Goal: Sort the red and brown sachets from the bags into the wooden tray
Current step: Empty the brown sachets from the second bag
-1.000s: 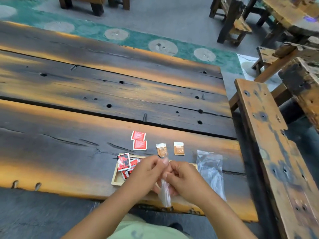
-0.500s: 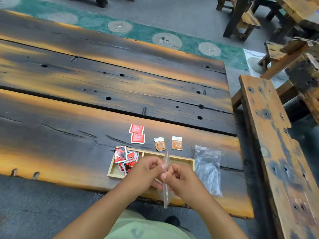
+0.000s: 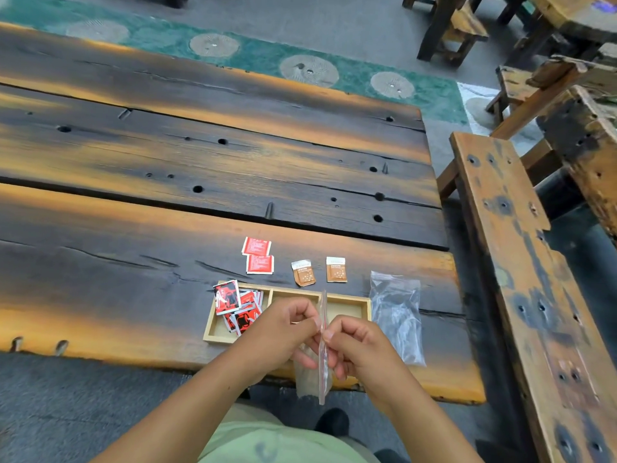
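A small clear zip bag with a red seal line hangs edge-on between my hands over the table's near edge. My left hand and my right hand both pinch its top, one on each side. Just behind them lies the wooden tray with three compartments. Its left one holds several red-and-black sachets; the middle and right ones look empty. Beyond the tray lie two red sachets and two brown sachets on the table.
A second clear plastic bag lies flat right of the tray. The dark plank table stretches far to the left and back. A wooden bench runs along the right side, with more furniture behind it.
The bag has turned from hanging low below my hands to standing edge-on between them, and both hands have shifted slightly toward me. The view has tilted a little.
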Motion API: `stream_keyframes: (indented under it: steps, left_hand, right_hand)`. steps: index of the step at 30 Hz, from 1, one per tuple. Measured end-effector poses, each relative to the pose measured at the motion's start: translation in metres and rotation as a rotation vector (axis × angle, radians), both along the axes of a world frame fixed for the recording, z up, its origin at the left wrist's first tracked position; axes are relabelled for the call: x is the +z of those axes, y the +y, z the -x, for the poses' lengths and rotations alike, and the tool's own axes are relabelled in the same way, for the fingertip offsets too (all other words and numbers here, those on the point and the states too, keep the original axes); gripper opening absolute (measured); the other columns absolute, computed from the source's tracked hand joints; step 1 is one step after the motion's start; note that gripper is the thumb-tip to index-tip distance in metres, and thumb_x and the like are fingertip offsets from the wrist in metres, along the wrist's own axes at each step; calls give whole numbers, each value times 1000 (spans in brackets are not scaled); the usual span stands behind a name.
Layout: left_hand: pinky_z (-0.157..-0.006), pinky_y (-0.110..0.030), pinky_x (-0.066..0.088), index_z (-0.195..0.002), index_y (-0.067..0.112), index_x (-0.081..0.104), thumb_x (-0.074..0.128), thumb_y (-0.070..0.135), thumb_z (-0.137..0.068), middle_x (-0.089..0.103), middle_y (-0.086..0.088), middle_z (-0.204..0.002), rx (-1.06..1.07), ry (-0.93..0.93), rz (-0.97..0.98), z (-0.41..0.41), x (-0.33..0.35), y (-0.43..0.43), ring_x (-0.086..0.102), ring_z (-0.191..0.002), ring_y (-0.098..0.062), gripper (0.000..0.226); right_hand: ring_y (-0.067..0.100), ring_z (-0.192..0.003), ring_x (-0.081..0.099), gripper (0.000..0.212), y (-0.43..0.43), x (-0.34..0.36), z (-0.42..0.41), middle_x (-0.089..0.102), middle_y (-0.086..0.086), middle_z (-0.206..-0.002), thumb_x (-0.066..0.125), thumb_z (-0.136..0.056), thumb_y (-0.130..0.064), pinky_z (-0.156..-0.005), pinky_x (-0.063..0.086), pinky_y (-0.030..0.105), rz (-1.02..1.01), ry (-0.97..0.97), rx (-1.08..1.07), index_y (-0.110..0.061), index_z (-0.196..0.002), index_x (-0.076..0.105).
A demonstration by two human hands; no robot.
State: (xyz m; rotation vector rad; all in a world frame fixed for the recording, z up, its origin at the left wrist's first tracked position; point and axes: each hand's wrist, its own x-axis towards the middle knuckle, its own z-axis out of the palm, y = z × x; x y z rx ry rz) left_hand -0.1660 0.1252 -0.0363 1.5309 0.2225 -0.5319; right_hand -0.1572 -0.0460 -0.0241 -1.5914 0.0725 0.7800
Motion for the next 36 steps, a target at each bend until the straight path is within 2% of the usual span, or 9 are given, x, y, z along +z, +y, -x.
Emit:
stream_keyframes:
  steps: [6,10,14,18,22,25,28,32,36]
  left_hand:
    - [-69,-42,61,-78,9,58,53,2,-92,65,-17,-80,-116,-16,-13,-4,2,-1,70,-76,-23,17]
    - [-71,-53,61,-83,5,56,53,16,-93,68,-23,-80,-106,63,50,0,3,-3,71,-78,-30,15]
    - [-63,-39,59,-96,-10,54,55,40,-98,70,-15,-72,-124,71,53,1,3,-9,72,-64,-22,50]
    - [-51,-27,55,-91,-8,57,51,33,-100,66,-16,-66,-82,64,159,-1,4,-6,68,-57,-22,42]
    - [-53,-28,55,-82,2,58,52,27,-101,65,-12,-62,-78,64,200,-2,0,-6,65,-60,-29,32]
    - [-55,-30,55,-75,9,63,54,26,-101,63,-26,-72,-77,45,265,-1,-2,-3,62,-66,-33,32]
    - [-56,-31,55,-67,10,61,59,23,-92,57,-29,-76,-12,74,327,0,-4,2,60,-55,-27,28]
    - [-56,-30,52,-59,11,51,59,13,-96,60,-20,-57,-66,32,119,-1,-7,11,58,-46,-25,38]
    - [-56,-26,52,-54,19,47,57,12,-98,63,-9,-52,-244,9,-109,-4,1,23,63,-52,-27,46]
  right_hand:
    - [15,-44,42,37,0,-1,1,53,6,-50,50,-91,-1,-48,39,23,11,113,-42,-15,-59,62]
    - [11,-46,44,26,5,-2,1,54,0,-50,53,-89,2,-51,39,22,101,-46,6,-8,-66,63]
    - [6,-48,47,25,11,-2,4,56,-7,-51,52,-94,0,-52,40,20,134,-162,36,-12,-76,66]
    - [14,-52,49,21,9,-7,4,59,4,-59,47,-97,-4,-56,42,30,108,-129,-2,10,-84,55]
    - [19,-54,51,27,10,-5,4,63,13,-65,45,-99,-9,-55,43,30,78,-121,-2,13,-86,54]
    - [17,-51,52,29,12,-1,2,64,11,-61,42,-98,-4,-52,42,26,15,-91,-16,4,-75,58]
    - [23,-53,54,25,8,-3,-4,64,16,-62,45,-85,-13,-56,46,29,-37,-69,-87,-16,-61,54]
    - [16,-49,51,34,-4,-4,-14,59,11,-61,48,-87,-7,-54,45,30,107,-167,-77,-20,-56,53]
    - [18,-54,48,23,-20,-3,-21,57,2,-58,48,-81,-13,-55,41,34,322,-292,-12,-17,-59,50]
